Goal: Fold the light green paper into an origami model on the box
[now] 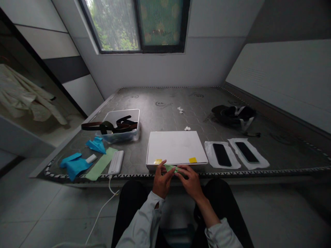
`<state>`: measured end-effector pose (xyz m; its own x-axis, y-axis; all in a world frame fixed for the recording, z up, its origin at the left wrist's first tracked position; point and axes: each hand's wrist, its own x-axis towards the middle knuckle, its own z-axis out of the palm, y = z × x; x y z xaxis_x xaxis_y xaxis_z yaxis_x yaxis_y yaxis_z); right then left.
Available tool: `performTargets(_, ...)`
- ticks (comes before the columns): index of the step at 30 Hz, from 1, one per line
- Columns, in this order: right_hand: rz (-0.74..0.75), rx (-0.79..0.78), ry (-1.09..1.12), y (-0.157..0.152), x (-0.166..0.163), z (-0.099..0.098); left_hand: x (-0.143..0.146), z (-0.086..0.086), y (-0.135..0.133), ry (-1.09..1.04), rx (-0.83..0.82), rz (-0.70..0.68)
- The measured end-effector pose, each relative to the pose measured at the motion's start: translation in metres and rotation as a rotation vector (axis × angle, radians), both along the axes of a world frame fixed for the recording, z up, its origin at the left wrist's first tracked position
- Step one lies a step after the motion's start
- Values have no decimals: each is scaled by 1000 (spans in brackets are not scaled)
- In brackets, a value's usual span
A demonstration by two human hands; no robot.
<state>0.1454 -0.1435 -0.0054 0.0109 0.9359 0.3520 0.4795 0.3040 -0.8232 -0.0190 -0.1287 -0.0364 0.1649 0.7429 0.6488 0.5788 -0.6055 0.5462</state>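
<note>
Between my two hands is a small piece of folded green paper (170, 168), held just in front of a white box. My left hand (162, 179) pinches its left end, and my right hand (190, 179) pinches the right end. The white box (176, 146) lies flat and closed near the mattress edge, with a yellow piece of tape (192, 160) at its front right and another yellow piece (158, 161) at its front left. Parts of the green paper are hidden by my fingers.
Leftward lie a green paper strip (102, 164), a white power strip (116, 162), blue paper pieces (77, 166) and a clear bin (121, 137) with a dark belt (93, 126). To the right are two phones, one dark (221, 155), one pale-edged (247, 152), on white wraps, and a black cap (230, 115).
</note>
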Motion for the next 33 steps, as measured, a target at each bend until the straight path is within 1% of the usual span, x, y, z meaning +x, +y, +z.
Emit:
performTargets(3, -9, 7, 18, 0, -1, 1, 1, -1, 0, -34, -32, 4)
performTargets(6, -24, -7, 39, 0, -3, 3, 3, 1, -2, -152, -151, 24)
performTargets(9, -31, -63, 62, 0, -5, 5, 6, 6, -5, -401, -402, 51)
performTargets(12, -33, -106, 82, 0, -5, 6, 10, 12, -6, -691, -672, -40)
performTargets(14, -35, -122, 92, 0, -5, 6, 11, 14, -4, -839, -803, -110)
performTargets(15, -38, -131, 94, 0, -5, 6, 12, 15, -3, -886, -847, -118)
performTargets(18, -79, -188, 156, 0, -4, 8, 13, 16, 0, -949, -903, -84)
performTargets(22, -143, -324, 391, 3, -5, 8, 13, 13, 3, -1019, -934, -44)
performTargets(24, -115, -386, 524, 5, -7, 6, 13, 11, 4, -1061, -957, -13)
performTargets(26, -74, -439, 602, 7, -10, 3, 12, 8, 5, -1093, -977, 2)
performTargets(28, -53, -469, 608, 7, -13, 0, 11, 6, 5, -1111, -988, 0)
performTargets(33, -72, -473, 585, 6, -16, -4, 11, 3, 7, -1106, -988, 3)
